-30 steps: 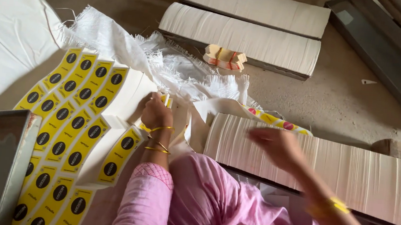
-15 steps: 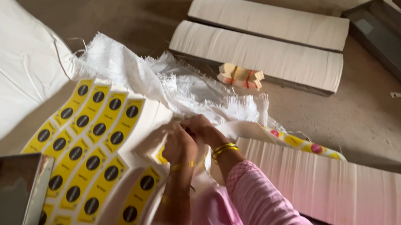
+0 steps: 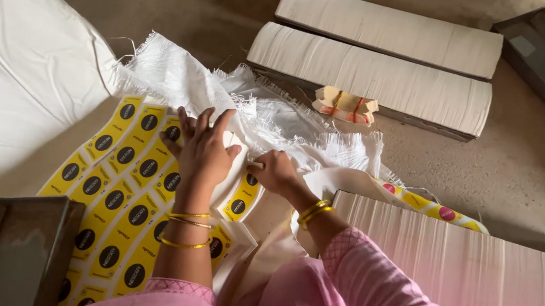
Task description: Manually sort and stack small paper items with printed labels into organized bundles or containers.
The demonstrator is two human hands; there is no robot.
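Note:
Yellow printed sheets with black round marks [image 3: 122, 188] lie fanned out on the floor in front of me. My left hand [image 3: 203, 150] rests flat on them, fingers spread, near their upper edge. My right hand [image 3: 275, 171] is beside it, fingers closed on the edge of a yellow sheet [image 3: 241, 193] next to a white backing sheet. Both wrists wear gold bangles, and the sleeves are pink.
A frayed white woven sack [image 3: 225, 94] lies behind the sheets. Two long white paper stacks [image 3: 375, 76] sit farther back with a small banded bundle [image 3: 345, 105]. Another long stack [image 3: 469, 268] is at right. A metal box [image 3: 2, 249] is at lower left, a white sack [image 3: 12, 58] at left.
My right hand came in from the right stack to meet my left hand over the yellow sheets. My left hand has spread flat on them. The camera view shifted.

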